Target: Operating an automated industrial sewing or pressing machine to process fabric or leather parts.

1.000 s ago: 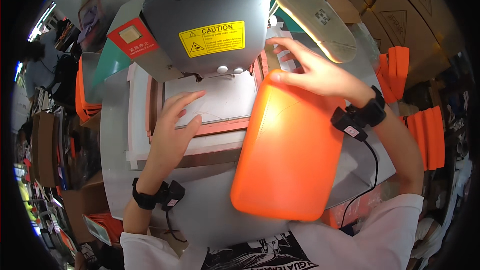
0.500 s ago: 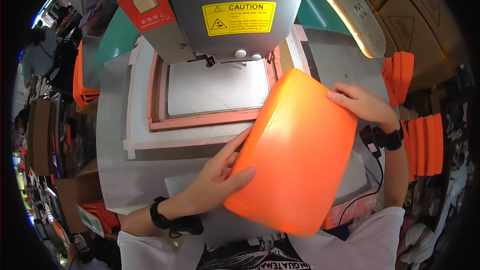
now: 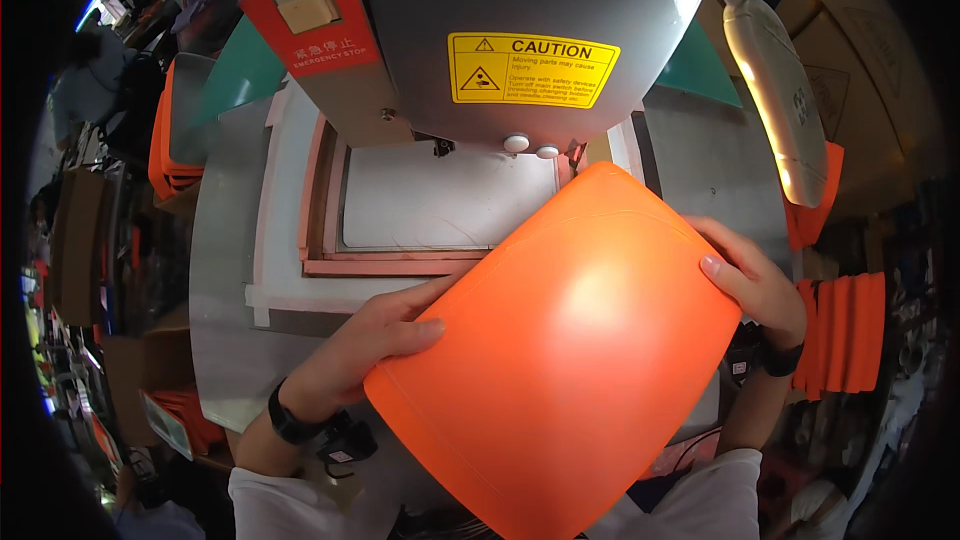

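Note:
Between my two hands I hold up a glossy orange sheet panel (image 3: 560,360) with rounded corners and a line of stitching along its edges. It is tilted and bowed toward me. My left hand (image 3: 395,330) grips its left edge, thumb on the face and fingers behind. On the right edge my right hand (image 3: 750,280) does the same, thumb on top. Behind the panel, under the grey sewing machine head (image 3: 520,30), lies a pink-edged frame (image 3: 400,265) around a white plate (image 3: 440,200). The panel covers the frame's near right corner.
A red emergency stop box (image 3: 308,15) hangs at the machine's left. A lit lamp (image 3: 775,90) reaches in at upper right. Orange pieces are stacked at the right (image 3: 840,335) and at the left (image 3: 170,130). Cardboard boxes (image 3: 850,70) stand at the back right.
The panel has come nearer and turned clockwise, with its face now more toward me. My right hand has moved down along its edge; my left hand has shifted left. The view has moved slightly.

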The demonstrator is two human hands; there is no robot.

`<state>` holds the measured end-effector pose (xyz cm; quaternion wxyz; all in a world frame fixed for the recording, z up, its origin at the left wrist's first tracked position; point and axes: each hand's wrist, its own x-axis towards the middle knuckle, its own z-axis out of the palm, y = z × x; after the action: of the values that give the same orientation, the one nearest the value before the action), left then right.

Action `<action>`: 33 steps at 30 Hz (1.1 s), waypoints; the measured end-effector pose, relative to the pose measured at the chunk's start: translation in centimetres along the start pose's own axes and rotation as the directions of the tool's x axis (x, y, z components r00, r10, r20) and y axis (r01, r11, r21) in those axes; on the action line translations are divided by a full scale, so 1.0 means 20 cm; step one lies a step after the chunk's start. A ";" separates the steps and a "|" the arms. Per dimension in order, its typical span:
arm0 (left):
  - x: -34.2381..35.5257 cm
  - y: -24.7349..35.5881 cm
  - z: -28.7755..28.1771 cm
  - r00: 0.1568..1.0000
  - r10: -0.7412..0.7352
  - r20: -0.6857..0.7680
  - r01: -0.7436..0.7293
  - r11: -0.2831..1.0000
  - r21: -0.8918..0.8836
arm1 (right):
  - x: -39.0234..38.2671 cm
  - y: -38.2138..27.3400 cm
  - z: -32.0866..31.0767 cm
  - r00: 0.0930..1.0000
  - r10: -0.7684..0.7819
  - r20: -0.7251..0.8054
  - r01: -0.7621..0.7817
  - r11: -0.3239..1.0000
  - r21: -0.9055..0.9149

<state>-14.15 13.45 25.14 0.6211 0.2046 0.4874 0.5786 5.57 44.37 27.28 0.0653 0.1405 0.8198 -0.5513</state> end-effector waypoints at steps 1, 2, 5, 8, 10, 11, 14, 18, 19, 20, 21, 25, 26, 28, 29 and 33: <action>0.01 -0.01 0.01 0.999 0.034 -0.010 -0.033 0.998 0.047 | 0.00 0.00 0.00 0.999 -0.040 -0.022 0.040 0.999 0.001; 0.01 -0.02 0.02 0.997 0.068 -0.019 -0.066 0.993 0.095 | -0.02 0.02 -0.01 0.999 -0.039 0.035 0.036 0.996 0.081; -0.01 0.00 0.02 0.997 0.057 0.048 -0.062 0.992 0.110 | -0.08 0.06 -0.06 0.976 -0.086 0.197 0.033 0.965 0.259; 0.00 0.02 -0.01 0.984 -0.069 0.163 0.075 0.997 -0.027 | -0.20 -0.02 -0.09 0.940 -0.153 0.306 0.046 0.943 0.330; -0.03 0.00 -0.06 0.968 -0.135 0.213 0.168 0.976 -0.142 | -0.18 -0.01 -0.07 0.875 -0.266 0.404 0.103 0.919 0.381; -0.03 -0.03 -0.11 0.955 -0.149 0.255 0.201 0.961 -0.191 | -0.17 0.00 -0.06 0.831 -0.329 0.449 0.140 0.904 0.403; -0.05 -0.11 -0.12 0.968 -0.191 0.166 0.234 0.924 -0.303 | -0.12 0.00 -0.04 0.631 -0.450 0.632 0.209 0.883 0.419; -0.04 -0.18 -0.19 0.968 -0.065 0.244 0.141 0.941 -0.307 | -0.14 0.00 -0.03 0.585 -0.488 0.648 0.167 0.854 0.493; -0.05 -0.20 -0.20 0.984 -0.083 0.161 0.132 0.937 -0.324 | -0.14 0.00 -0.02 0.604 -0.505 0.616 0.185 0.842 0.507; -0.06 -0.22 -0.20 0.992 -0.101 0.075 0.121 0.932 -0.341 | -0.13 0.00 -0.01 0.622 -0.521 0.584 0.204 0.828 0.522; -0.07 -0.24 -0.21 0.995 -0.097 0.011 0.095 0.932 -0.351 | -0.13 0.01 0.00 0.635 -0.564 0.528 0.237 0.793 0.561; -0.12 -0.29 -0.21 0.976 -0.003 -0.219 -0.062 0.955 -0.291 | -0.13 0.07 0.07 0.715 -0.655 0.245 0.420 0.682 0.599; -0.13 -0.26 -0.16 0.954 0.037 -0.296 -0.106 0.969 -0.221 | -0.14 0.08 0.09 0.747 -0.641 0.176 0.456 0.686 0.567; -0.07 -0.12 -0.04 0.897 -0.077 -0.436 -0.026 0.974 -0.226 | -0.19 0.06 0.05 0.844 -0.514 0.155 0.387 0.783 0.488; -0.03 -0.04 0.02 0.831 -0.244 -0.500 0.085 0.944 -0.320 | -0.20 0.06 0.02 0.869 -0.468 0.159 0.356 0.816 0.456; -0.02 -0.03 -0.03 0.864 -0.336 -0.374 0.122 0.862 -0.491 | -0.16 0.06 -0.02 0.877 -0.423 0.229 0.292 0.846 0.446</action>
<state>-14.27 12.67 24.50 0.5882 -0.1451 0.4904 0.6265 9.09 44.76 27.22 0.0616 -0.0971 0.6804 -0.7238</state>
